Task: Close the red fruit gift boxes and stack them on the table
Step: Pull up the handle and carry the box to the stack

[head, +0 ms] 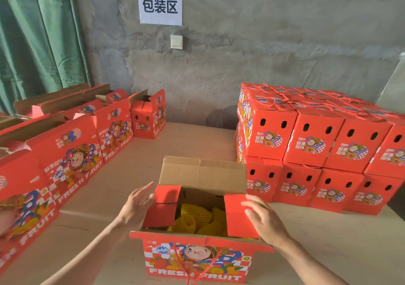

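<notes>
Red cardboard fruit gift box (197,260), cartoon figure and FRESH FRUIT print, open at near centre of tan board table (197,140); brown rear flap upright, two red side flaps half-folded inward; yellow foam-netted fruit (197,219) inside, count unclear; left hand (135,208) fingers straight, flat against left flap; right hand (263,219) fingers spread, resting on right flap; closed red boxes (313,142) stacked right, two tiers, four fronts each; at least four open red boxes (65,153) rowed left.

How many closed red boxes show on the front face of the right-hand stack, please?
8: four in the top row, four in the bottom row; more may be hidden behind.
</notes>
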Demonstrator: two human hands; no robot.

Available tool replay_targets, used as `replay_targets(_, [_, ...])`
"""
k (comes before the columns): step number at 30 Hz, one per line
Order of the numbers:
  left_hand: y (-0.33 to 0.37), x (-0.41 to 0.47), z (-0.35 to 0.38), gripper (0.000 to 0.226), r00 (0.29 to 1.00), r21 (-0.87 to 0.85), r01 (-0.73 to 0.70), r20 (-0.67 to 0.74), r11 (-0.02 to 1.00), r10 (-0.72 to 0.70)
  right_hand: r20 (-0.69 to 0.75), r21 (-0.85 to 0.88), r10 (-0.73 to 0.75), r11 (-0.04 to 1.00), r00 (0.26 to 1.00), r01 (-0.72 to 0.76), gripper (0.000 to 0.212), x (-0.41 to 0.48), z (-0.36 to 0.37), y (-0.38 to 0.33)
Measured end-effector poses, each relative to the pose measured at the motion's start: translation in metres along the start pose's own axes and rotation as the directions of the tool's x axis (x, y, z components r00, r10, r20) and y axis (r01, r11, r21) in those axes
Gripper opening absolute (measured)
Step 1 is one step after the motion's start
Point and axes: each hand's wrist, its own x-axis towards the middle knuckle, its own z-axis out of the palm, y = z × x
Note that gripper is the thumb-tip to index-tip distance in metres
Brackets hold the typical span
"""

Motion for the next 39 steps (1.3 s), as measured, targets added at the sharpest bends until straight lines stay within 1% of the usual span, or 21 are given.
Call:
replay_targets(1, [0.001, 0.002, 0.002, 0.044, 1.0, -0.006, -0.028, -0.002, 1.0, 0.028, 0.063, 0.007, 0.007, 1.0, 0.998, -0.008, 0.025, -0.001, 0.0, 0.002])
replay_targets(3, [0.002, 0.005, 0.007, 0.042, 0.998, 0.0, -0.069, 0.0, 0.998, 0.069, 0.109, 0.01, 0.023, 1.0, 0.994, -0.024, 0.025, 0.0, -0.002, 0.004])
replay_targets(5, [-0.002, 0.007, 0.012, 0.04, 0.994, 0.11, -0.106, 0.041, 0.988, 0.102, 0.103, 0.002, 0.033, 0.999, 0.994, -0.034, 0.024, 0.001, -0.003, 0.002])
replay_targets(7, [-0.011, 0.01, 0.016, 0.039, 0.982, 0.21, -0.155, 0.136, 0.965, 0.128, 0.064, 0.015, 0.033, 0.999, 0.997, -0.034, 0.022, 0.001, -0.002, 0.002])
replay_targets(9, [-0.015, 0.014, 0.016, 0.042, 0.971, 0.247, -0.152, 0.218, 0.957, 0.098, 0.017, 0.033, 0.034, 0.999, 0.999, -0.034, 0.018, -0.001, -0.002, 0.0])
replay_targets(11, [-0.014, 0.017, 0.016, 0.045, 0.964, 0.314, -0.146, 0.257, 0.938, 0.064, 0.003, 0.036, 0.03, 0.999, 1.0, -0.03, 0.015, -0.002, -0.003, -0.001])
replay_targets(15, [-0.011, 0.018, 0.016, 0.048, 0.961, 0.414, -0.135, 0.277, 0.9, 0.016, 0.029, -0.01, -0.02, 1.0, 0.999, 0.021, 0.019, -0.009, -0.007, -0.006])
replay_targets(18, [-0.009, 0.017, 0.017, 0.047, 0.958, 0.444, -0.119, 0.287, 0.888, -0.015, 0.113, 0.028, -0.009, 1.0, 0.994, 0.006, 0.028, -0.019, -0.013, -0.006])
replay_targets(21, [-0.007, 0.016, 0.016, 0.047, 0.954, 0.462, -0.122, 0.298, 0.879, -0.024, 0.277, 0.09, 0.049, 0.993, 0.96, -0.077, 0.04, -0.03, -0.022, 0.001])
replay_targets(24, [-0.006, 0.017, 0.017, 0.048, 0.952, 0.464, -0.12, 0.305, 0.878, -0.031, 0.465, 0.064, 0.104, 0.986, 0.879, -0.151, 0.07, -0.034, -0.035, 0.006])
replay_targets(25, [-0.004, 0.017, 0.018, 0.047, 0.951, 0.436, -0.107, 0.308, 0.893, -0.036, 0.508, 0.031, 0.111, 0.989, 0.854, -0.146, 0.077, -0.032, -0.039, 0.006])
replay_targets(26, [-0.002, 0.016, 0.018, 0.047, 0.949, 0.362, -0.083, 0.313, 0.929, -0.037, 0.539, 0.011, 0.105, 0.991, 0.835, -0.133, 0.079, -0.03, -0.043, 0.005])
replay_targets(28, [0.001, 0.013, 0.016, 0.047, 0.949, 0.066, 0.051, 0.307, 0.997, -0.069, 0.569, 0.001, 0.099, 0.993, 0.817, -0.121, 0.077, -0.025, -0.048, 0.002])
replay_targets(29, [0.002, 0.01, 0.015, 0.047, 0.947, -0.091, 0.132, 0.306, 0.987, -0.099, 0.571, 0.003, 0.099, 0.992, 0.815, -0.123, 0.074, -0.023, -0.049, 0.002])
replay_targets(30, [0.002, 0.006, 0.014, 0.047, 0.943, -0.219, 0.208, 0.305, 0.953, -0.135, 0.569, 0.009, 0.099, 0.992, 0.816, -0.127, 0.071, -0.022, -0.05, 0.001])
replay_targets(32, [0.0, -0.002, 0.01, 0.045, 0.932, -0.389, 0.303, 0.31, 0.87, -0.186, 0.571, 0.014, 0.099, 0.991, 0.815, -0.13, 0.067, -0.019, -0.051, 0.0])
replay_targets(33, [-0.001, -0.006, 0.008, 0.044, 0.933, -0.433, 0.313, 0.308, 0.845, -0.188, 0.577, 0.012, 0.1, 0.991, 0.81, -0.13, 0.068, -0.018, -0.052, -0.001])
replay_targets(34, [-0.002, -0.009, 0.006, 0.043, 0.939, -0.436, 0.306, 0.286, 0.846, -0.192, 0.576, 0.018, 0.096, 0.991, 0.812, -0.13, 0.069, -0.017, -0.054, -0.003])
replay_targets(36, [-0.002, -0.018, 0.006, 0.035, 0.952, -0.37, 0.301, 0.175, 0.879, -0.253, 0.531, 0.038, 0.102, 0.989, 0.841, -0.144, 0.062, -0.016, -0.054, -0.007])
replay_targets(37, [-0.001, -0.023, 0.005, 0.032, 0.947, -0.369, 0.321, 0.117, 0.872, -0.299, 0.486, 0.041, 0.134, 0.984, 0.864, -0.176, 0.058, -0.016, -0.052, -0.009])
replay_targets(39, [0.001, -0.03, 0.005, 0.042, 0.928, -0.393, 0.369, 0.108, 0.842, -0.356, 0.36, 0.012, 0.19, 0.978, 0.914, -0.208, 0.057, -0.016, -0.046, -0.015])
